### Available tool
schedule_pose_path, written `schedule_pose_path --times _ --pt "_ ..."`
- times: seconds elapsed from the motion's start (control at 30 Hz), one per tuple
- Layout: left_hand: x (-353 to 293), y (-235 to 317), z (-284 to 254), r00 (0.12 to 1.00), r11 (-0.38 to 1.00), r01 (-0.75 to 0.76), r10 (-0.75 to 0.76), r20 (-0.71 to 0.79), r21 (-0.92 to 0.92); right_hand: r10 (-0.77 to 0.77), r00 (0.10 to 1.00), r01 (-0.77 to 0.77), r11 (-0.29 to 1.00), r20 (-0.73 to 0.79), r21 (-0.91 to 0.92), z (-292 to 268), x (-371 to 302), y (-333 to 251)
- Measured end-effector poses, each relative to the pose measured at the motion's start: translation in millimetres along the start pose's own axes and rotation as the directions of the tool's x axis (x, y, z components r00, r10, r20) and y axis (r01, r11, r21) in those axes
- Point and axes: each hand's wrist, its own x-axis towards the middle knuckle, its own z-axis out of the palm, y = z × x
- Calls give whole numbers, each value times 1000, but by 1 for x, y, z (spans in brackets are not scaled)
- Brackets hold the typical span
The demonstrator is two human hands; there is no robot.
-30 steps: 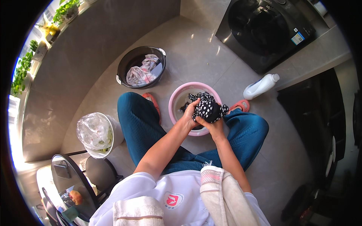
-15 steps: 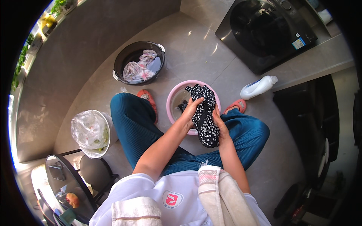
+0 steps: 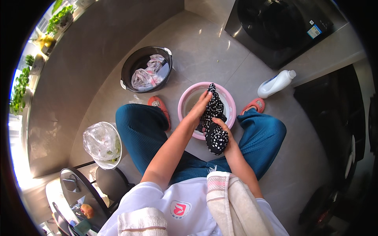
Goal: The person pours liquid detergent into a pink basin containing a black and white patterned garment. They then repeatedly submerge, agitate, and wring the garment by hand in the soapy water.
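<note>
A black cloth garment with white spots [image 3: 217, 139] hangs bunched between my hands over a pink-rimmed basin [image 3: 182, 114]. My left hand [image 3: 201, 106] is closed on its far part, fingers pointing toward the far rim. Closer to me, my right hand [image 3: 225, 129] grips the garment, thumb across it. Its rounded near end bulges out past the basin's near rim. More dark cloth shows below my hands inside the basin, partly hidden by them.
A black tub [image 3: 125, 70] holding pale, pink-marked cloth stands far left. A white bottle [image 3: 277, 83] stands or lies right of the basin. A lined bin [image 3: 103, 143] is at left, a black washing machine [image 3: 271, 35] far right. A towel [image 3: 224, 200] hangs over my shoulder.
The garment has gone from stretched lengthwise to narrower and more bunched. My left hand has shifted a little farther up it; my right hand has moved across its near part.
</note>
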Motion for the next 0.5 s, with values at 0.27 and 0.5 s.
schedule_pose_path --times 0.27,0.5 --pt "22 -29 -31 884 775 195 -404 -235 -601 -134 918 -108 821 373 560 27 1 -9" --pt "7 -33 0 881 533 313 147 450 -786 -148 796 -467 466 587 751 40 -7 2"
